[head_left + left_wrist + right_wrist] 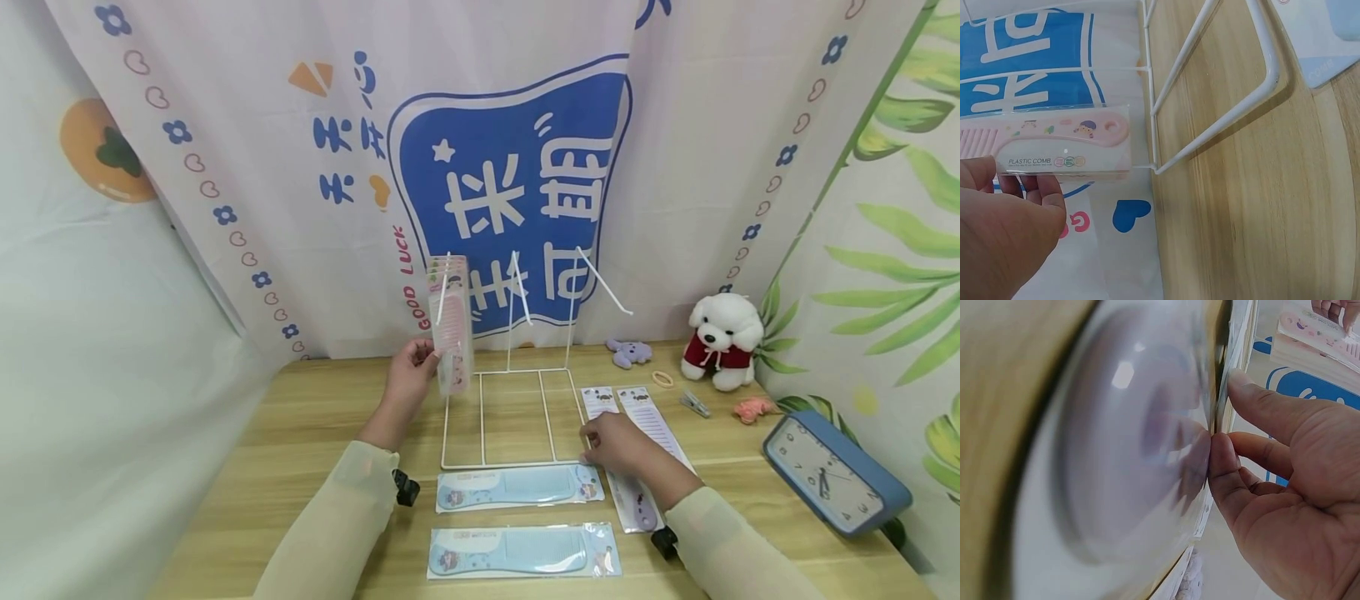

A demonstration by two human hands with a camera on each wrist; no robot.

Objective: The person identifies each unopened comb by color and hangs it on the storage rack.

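Note:
Several packaged pink combs (452, 329) hang from the left hook of a white wire rack (498, 463). At their lower left edge my left hand (414, 367) pinches the packaging between thumb and fingers; "PLASTIC COMB" is printed on the front pack (1060, 140) in the left wrist view. My right hand (618, 446) is over the left one of two packaged purple combs (639, 510) lying right of the rack. Thumb and bent fingers of that hand (1291, 462) hold the pack's edge in the right wrist view, where the near part of the pack is blurred.
Two packaged blue combs (517, 487) (525, 552) lie crosswise before the rack. The rack's middle and right hooks stick out forward. At right are a white plush dog (724, 337), a purple toy (628, 353), a hair tie (663, 379), a clip (695, 404) and a blue clock (836, 473).

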